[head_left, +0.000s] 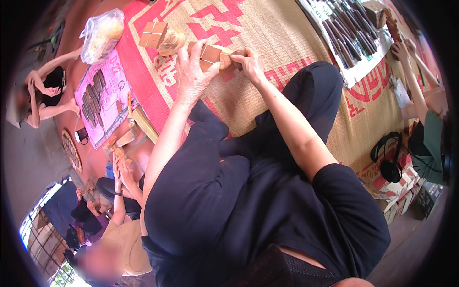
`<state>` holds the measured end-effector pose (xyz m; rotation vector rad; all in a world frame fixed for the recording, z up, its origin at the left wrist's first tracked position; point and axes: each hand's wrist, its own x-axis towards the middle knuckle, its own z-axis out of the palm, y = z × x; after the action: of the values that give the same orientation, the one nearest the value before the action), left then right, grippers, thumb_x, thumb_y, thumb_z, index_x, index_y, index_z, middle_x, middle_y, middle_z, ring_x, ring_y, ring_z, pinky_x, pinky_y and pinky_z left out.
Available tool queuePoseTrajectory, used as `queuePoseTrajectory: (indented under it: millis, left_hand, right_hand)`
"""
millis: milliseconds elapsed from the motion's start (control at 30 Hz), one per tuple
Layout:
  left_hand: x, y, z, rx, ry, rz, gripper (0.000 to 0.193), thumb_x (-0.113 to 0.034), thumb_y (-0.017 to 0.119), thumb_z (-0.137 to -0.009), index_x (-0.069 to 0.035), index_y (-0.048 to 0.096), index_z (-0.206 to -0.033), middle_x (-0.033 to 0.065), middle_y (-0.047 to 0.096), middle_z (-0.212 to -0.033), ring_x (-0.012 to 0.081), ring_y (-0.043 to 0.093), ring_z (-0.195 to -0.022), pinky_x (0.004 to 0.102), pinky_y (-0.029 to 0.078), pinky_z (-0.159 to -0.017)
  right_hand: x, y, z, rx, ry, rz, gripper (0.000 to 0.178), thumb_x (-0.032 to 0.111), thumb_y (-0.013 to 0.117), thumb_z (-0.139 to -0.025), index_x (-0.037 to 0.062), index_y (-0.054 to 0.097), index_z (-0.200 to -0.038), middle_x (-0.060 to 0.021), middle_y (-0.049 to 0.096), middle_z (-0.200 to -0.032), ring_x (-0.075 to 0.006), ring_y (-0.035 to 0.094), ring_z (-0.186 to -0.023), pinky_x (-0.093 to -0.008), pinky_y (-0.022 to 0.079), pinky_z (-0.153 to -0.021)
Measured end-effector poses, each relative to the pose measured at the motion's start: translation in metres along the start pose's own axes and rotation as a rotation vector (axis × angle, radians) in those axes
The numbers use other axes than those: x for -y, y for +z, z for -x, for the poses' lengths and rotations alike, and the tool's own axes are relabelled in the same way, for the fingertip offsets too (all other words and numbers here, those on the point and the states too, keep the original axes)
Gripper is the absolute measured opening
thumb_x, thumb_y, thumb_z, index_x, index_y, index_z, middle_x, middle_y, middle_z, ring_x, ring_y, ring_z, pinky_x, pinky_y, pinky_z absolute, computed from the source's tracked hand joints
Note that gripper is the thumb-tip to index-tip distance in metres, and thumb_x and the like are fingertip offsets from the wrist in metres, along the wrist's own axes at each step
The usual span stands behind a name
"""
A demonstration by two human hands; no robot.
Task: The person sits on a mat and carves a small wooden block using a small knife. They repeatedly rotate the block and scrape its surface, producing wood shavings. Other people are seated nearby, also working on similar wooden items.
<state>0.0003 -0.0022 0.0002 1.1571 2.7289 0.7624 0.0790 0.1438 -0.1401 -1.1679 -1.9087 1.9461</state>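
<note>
My left hand [192, 79] is closed around a brown block [209, 56] with a pale band across it, at the upper middle of the head view. A pale tan, wood-like part [225, 59] adjoins the block's right side. At that end my right hand [249, 63] has its fingers pinched together; what they grip is too small to make out. Just left of my left hand lies a similar brown block [154, 35] crossed with pale bands, beside a rounded pale wooden piece [171, 41]. Both hands work low over the mat.
The red and tan woven mat [267, 28] lies beneath. Long dark tools [351, 31] cover a white cloth at upper right; more dark tools [94, 98] lie on a pink cloth at left. A plastic bag [103, 36] stands near it. Other people sit left and right.
</note>
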Motion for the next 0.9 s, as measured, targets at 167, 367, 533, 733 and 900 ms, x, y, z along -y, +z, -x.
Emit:
queuePoseTrajectory:
  millis: [167, 367, 533, 733, 900]
  left_hand:
    - [0.003, 0.001, 0.0, -0.005, -0.035, 0.073, 0.067, -0.039, 0.073, -0.075, -0.022, 0.048, -0.135, 0.0149, 0.044, -0.121, 0.0379, 0.05, -0.114, 0.0498, 0.043, -0.098]
    - [0.0, 0.001, -0.001, 0.005, -0.008, 0.002, 0.065, -0.034, 0.073, -0.078, -0.018, 0.048, -0.136, 0.0136, 0.045, -0.126, 0.0329, 0.052, -0.117, 0.0458, 0.045, -0.097]
    - [0.002, 0.001, -0.001, 0.003, -0.037, 0.063, 0.069, -0.04, 0.073, -0.074, -0.021, 0.047, -0.136, 0.0167, 0.043, -0.126, 0.039, 0.048, -0.117, 0.0508, 0.041, -0.1]
    - [0.004, 0.003, -0.002, 0.018, -0.043, 0.088, 0.068, -0.039, 0.073, -0.075, -0.022, 0.047, -0.136, 0.0156, 0.043, -0.124, 0.0386, 0.049, -0.116, 0.0506, 0.042, -0.099]
    - [0.001, 0.002, 0.0, 0.004, -0.013, 0.028, 0.068, -0.037, 0.073, -0.075, -0.022, 0.047, -0.136, 0.017, 0.042, -0.124, 0.0388, 0.048, -0.116, 0.0507, 0.042, -0.099]
  right_hand:
    - [0.006, -0.008, -0.001, -0.019, -0.115, 0.031, 0.023, 0.021, 0.071, -0.079, 0.0004, 0.065, -0.086, -0.0064, 0.066, -0.072, -0.0124, 0.059, -0.062, -0.0279, 0.047, -0.057]
    - [0.003, -0.001, -0.008, 0.052, 0.057, -0.034, 0.024, 0.023, 0.075, -0.074, 0.0027, 0.07, -0.085, -0.0107, 0.071, -0.077, -0.0171, 0.068, -0.072, -0.0321, 0.052, -0.069]
    - [0.022, -0.015, -0.008, -0.007, 0.14, -0.106, 0.02, 0.018, 0.074, -0.074, 0.0016, 0.07, -0.085, -0.0099, 0.073, -0.083, -0.0176, 0.068, -0.073, -0.031, 0.053, -0.068]
    - [0.037, 0.002, 0.006, 0.031, 0.028, 0.077, 0.021, 0.022, 0.074, -0.076, 0.0062, 0.073, -0.09, -0.0093, 0.073, -0.086, -0.0178, 0.068, -0.076, -0.0304, 0.053, -0.072]
    - [0.005, -0.009, -0.019, 0.019, 0.063, -0.115, 0.022, 0.02, 0.074, -0.076, 0.002, 0.069, -0.088, -0.0073, 0.069, -0.078, -0.0161, 0.065, -0.07, -0.0296, 0.051, -0.065]
